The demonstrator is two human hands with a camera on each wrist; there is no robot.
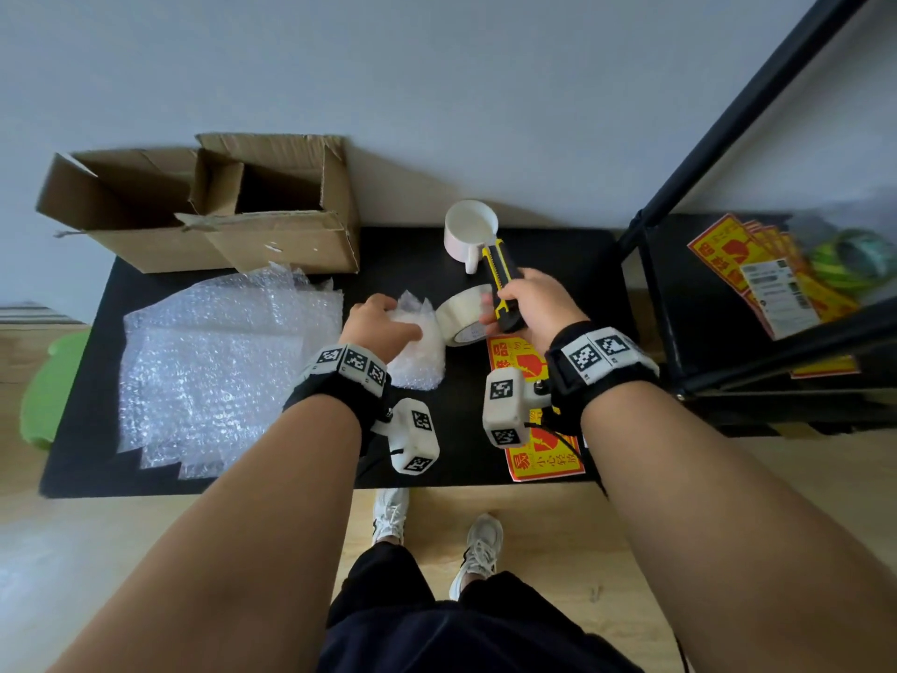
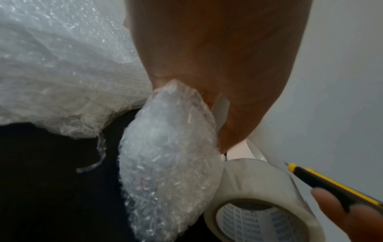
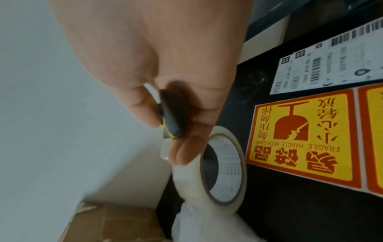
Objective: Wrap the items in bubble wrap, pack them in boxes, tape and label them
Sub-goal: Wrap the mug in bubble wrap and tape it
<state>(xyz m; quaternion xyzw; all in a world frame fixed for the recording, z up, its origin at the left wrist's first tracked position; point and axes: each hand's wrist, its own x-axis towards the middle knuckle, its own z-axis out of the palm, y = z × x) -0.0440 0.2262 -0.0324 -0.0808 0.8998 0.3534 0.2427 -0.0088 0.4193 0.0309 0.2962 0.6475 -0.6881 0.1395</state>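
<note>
Hands first, head view: the left hand (image 1: 383, 323) is being pressed over a bubble-wrapped bundle (image 1: 417, 352) on the black table (image 1: 87, 429), fingers curved round it, likely so the wrap is kept from springing open. A yellow-and-black utility knife (image 1: 502, 284) is being gripped by the right hand (image 1: 534, 303), pointed away from the body, with a roll of clear tape (image 1: 463, 315) standing just beside the bundle. A white mug (image 1: 468, 230) is being left unwrapped behind; loose bubble wrap sheets (image 1: 218, 371) and two open cardboard boxes (image 1: 204, 206) are lying to the left, fragile stickers (image 1: 539, 454) near the table edge.

Left wrist view: the bundle (image 2: 165, 163) is being held from above, the tape roll (image 2: 259, 196) touching its side, the knife (image 2: 331, 185) angled in from the right.

Right wrist view: the knife handle (image 3: 174, 114) is being pinched between thumb and fingers above the tape roll (image 3: 211, 172); whether the blade is out cannot be told. Judged: tape is about to be cut for sealing the wrap.
</note>
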